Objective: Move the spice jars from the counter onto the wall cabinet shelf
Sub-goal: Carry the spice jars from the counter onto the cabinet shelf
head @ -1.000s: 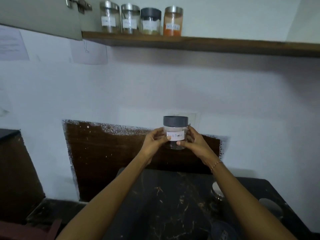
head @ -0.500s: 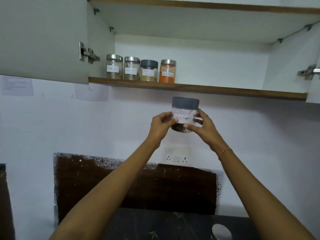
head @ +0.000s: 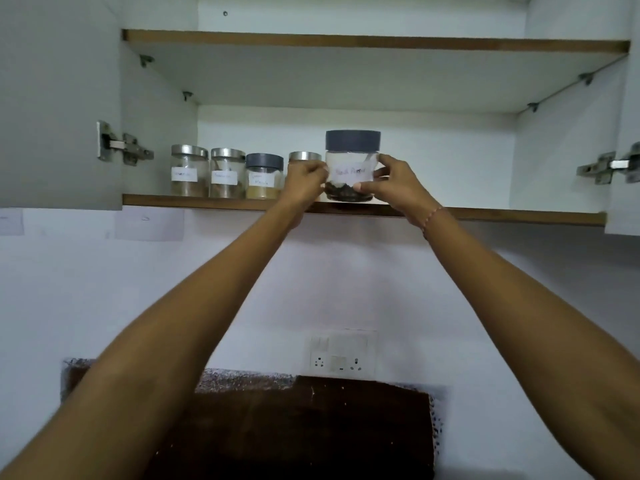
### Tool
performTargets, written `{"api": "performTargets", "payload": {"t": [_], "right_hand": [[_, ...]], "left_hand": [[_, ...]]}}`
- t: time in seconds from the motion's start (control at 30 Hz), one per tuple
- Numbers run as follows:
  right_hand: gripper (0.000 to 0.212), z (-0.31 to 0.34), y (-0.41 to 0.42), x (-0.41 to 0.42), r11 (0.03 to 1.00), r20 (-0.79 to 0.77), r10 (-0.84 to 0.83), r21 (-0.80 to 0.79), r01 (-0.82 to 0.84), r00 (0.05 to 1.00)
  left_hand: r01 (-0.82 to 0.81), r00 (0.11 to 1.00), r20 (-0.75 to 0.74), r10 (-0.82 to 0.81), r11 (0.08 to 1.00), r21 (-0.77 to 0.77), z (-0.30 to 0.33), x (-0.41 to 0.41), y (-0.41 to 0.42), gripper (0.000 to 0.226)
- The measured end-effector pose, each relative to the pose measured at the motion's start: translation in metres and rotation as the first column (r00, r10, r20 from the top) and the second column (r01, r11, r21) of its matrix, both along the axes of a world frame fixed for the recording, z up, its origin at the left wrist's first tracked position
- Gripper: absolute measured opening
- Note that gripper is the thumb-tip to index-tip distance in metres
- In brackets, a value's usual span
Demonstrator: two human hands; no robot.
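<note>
A clear black pepper jar (head: pixel 351 157) with a grey lid and a white label is at the front of the lower cabinet shelf (head: pixel 502 215). My left hand (head: pixel 304 183) grips its left side and my right hand (head: pixel 398 185) grips its right side. Whether its base touches the shelf I cannot tell. To its left stand several labelled jars: a steel-lidded jar (head: pixel 189 170), a second steel-lidded jar (head: pixel 227 173), a grey-lidded masala jar (head: pixel 264 176), and a steel-lidded jar (head: pixel 304 156) mostly hidden behind my left hand.
The upper shelf (head: pixel 374 41) runs above. An open cabinet door (head: pixel 52 98) hangs at the left and another door edge (head: pixel 628 133) at the right, both with metal hinges. The shelf right of the pepper jar is bare. A wall socket plate (head: pixel 343 355) sits below.
Both hands have lifted the pepper jar from chest height up to the shelf front, right of the jar row. The view has tilted upward, so the counter is out of sight.
</note>
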State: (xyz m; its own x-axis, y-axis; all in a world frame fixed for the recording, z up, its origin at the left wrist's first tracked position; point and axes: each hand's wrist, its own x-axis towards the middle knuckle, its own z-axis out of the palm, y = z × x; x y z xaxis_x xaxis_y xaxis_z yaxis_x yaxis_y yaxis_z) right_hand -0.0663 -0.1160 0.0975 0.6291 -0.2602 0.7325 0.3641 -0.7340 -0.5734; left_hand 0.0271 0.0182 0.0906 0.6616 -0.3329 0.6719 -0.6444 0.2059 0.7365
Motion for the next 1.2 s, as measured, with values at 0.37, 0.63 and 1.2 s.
{"api": "performTargets", "payload": {"t": [0.37, 0.63, 1.2], "right_hand": [[0.045, 0.043, -0.041, 0.081, 0.985, -0.137, -0.133, 0.089, 0.146, 0.982], [0.044, 0.042, -0.052, 0.112, 0.975, -0.295, -0.005, 0.211, 0.071, 0.955], [0.024, 0.032, -0.052, 0.115, 0.985, -0.34, -0.076, 0.119, 0.123, 0.937]], "left_hand": [[0.133, 0.952, -0.29, -0.1, 0.987, 0.095, 0.042, 0.043, -0.034, 0.09], [0.159, 0.907, -0.406, -0.108, 0.983, 0.095, 0.045, 0.055, -0.05, 0.108], [-0.112, 0.959, -0.253, 0.125, 0.992, 0.064, 0.033, 0.06, -0.059, 0.078]]}}
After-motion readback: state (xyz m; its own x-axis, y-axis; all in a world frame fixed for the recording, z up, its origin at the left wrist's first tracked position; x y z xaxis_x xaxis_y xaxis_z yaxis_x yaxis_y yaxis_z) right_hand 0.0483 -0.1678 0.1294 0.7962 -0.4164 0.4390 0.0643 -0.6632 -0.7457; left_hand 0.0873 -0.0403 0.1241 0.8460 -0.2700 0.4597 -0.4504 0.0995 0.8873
